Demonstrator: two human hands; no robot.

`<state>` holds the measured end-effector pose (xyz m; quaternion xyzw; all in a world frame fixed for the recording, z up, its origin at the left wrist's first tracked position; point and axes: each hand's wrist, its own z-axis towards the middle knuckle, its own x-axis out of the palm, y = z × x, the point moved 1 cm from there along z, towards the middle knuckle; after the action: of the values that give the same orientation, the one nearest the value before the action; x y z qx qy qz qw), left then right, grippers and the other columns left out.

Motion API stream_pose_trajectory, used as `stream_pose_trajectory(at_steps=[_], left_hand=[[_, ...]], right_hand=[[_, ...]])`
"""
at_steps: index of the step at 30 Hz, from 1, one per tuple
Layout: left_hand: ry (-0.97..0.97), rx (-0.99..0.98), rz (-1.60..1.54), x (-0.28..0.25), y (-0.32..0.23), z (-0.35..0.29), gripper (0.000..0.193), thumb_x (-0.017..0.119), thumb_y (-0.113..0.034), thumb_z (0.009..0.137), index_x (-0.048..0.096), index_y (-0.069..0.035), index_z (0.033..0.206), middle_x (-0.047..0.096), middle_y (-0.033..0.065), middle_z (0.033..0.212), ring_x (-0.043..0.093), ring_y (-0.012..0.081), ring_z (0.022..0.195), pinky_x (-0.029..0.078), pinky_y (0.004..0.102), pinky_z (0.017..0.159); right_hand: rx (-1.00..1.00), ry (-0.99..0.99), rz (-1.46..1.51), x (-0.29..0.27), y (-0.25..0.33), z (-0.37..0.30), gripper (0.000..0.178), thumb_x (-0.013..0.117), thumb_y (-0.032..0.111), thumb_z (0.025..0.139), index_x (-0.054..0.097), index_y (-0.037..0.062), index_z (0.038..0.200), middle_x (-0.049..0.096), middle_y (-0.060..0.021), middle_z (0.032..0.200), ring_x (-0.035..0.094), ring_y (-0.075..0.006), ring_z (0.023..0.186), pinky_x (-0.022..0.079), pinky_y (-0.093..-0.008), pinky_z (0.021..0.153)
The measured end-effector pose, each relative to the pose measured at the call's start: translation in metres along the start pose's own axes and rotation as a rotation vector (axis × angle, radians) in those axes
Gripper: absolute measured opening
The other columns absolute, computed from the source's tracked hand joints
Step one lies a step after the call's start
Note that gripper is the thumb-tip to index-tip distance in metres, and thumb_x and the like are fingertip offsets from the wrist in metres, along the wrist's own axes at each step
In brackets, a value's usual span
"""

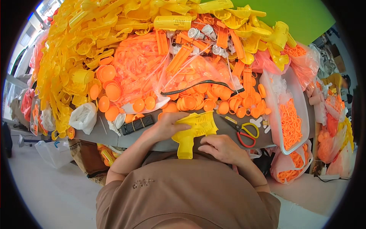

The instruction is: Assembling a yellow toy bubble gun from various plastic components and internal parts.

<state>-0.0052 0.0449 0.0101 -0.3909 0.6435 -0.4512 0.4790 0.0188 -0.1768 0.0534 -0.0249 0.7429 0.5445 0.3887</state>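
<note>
A yellow plastic gun-shaped shell (185, 142) is held over the table's near edge, its handle pointing down toward me. My left hand (167, 126) is closed on the shell's left end, thumb across its face. Beside the handle, to the right, my right hand (223, 148) is closed with its fingers curled inward; whatever they may hold is hidden. Small orange cups (189, 102) lie just beyond the shell. To the right of it rest scissors (244, 131) with red and yellow handles.
A high heap of yellow shells (72, 57) covers the left and back. Bags of orange parts (139, 65) fill the middle, with white round parts (196, 33) behind. At right stands a clear bin (284, 143) of orange rings. A black block (138, 125) sits left of my left hand.
</note>
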Motion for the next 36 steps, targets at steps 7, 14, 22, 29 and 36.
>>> stream_pose_trajectory(at_steps=[7, 14, 22, 29, 36], left_hand=[[-0.122, 0.293, 0.692, 0.020, -0.003, 0.029, 0.037, 0.070, -0.018, 0.073, 0.060, -0.004, 0.106, 0.062, 0.0102, 0.083, 0.062, 0.0278, 0.076, 0.048, 0.0367, 0.062], [-0.362, 0.583, 0.832, 0.025, -0.001, 0.027, 0.028, 0.069, -0.014, 0.069, 0.063, -0.007, 0.095, 0.057, 0.0041, 0.085, 0.055, 0.0210, 0.072, 0.045, 0.0330, 0.059], [-0.358, 0.682, 0.891, 0.025, 0.009, 0.026, 0.022, 0.064, -0.008, 0.063, 0.064, -0.008, 0.085, 0.057, 0.0026, 0.090, 0.050, 0.0200, 0.071, 0.043, 0.0310, 0.057], [-0.283, 0.707, 0.859, 0.018, 0.013, 0.026, 0.021, 0.065, -0.008, 0.065, 0.063, -0.010, 0.086, 0.057, 0.0005, 0.097, 0.051, 0.0196, 0.074, 0.045, 0.0285, 0.059], [-0.422, 0.773, 0.724, 0.005, -0.029, 0.017, 0.019, 0.071, -0.011, 0.066, 0.065, -0.009, 0.084, 0.061, 0.0062, 0.095, 0.052, 0.0212, 0.070, 0.043, 0.0304, 0.059]], right_hand=[[-0.052, -0.235, -0.016, -0.034, -0.004, 0.023, 0.013, 0.061, 0.013, 0.083, 0.060, 0.0006, 0.089, 0.060, -0.0115, 0.075, 0.058, -0.0244, 0.064, 0.045, -0.0321, 0.061], [-0.302, -0.691, -0.493, -0.124, -0.013, 0.161, 0.020, 0.053, 0.013, 0.087, 0.057, 0.0008, 0.102, 0.059, -0.0141, 0.098, 0.060, -0.0295, 0.081, 0.047, -0.0380, 0.068], [-0.034, -0.343, -0.862, -0.140, -0.030, 0.260, 0.030, 0.054, 0.009, 0.080, 0.052, 0.0050, 0.110, 0.054, -0.0204, 0.104, 0.058, -0.0375, 0.090, 0.049, -0.0444, 0.072], [-0.203, -0.469, -0.725, -0.143, -0.016, 0.240, 0.038, 0.061, 0.017, 0.077, 0.051, 0.0043, 0.112, 0.053, -0.0181, 0.103, 0.059, -0.0332, 0.087, 0.048, -0.0410, 0.072], [-0.331, -0.594, 0.114, -0.177, 0.051, 0.203, 0.040, 0.066, 0.016, 0.080, 0.053, 0.0005, 0.115, 0.058, -0.0056, 0.087, 0.054, -0.0079, 0.071, 0.046, -0.0221, 0.063]])
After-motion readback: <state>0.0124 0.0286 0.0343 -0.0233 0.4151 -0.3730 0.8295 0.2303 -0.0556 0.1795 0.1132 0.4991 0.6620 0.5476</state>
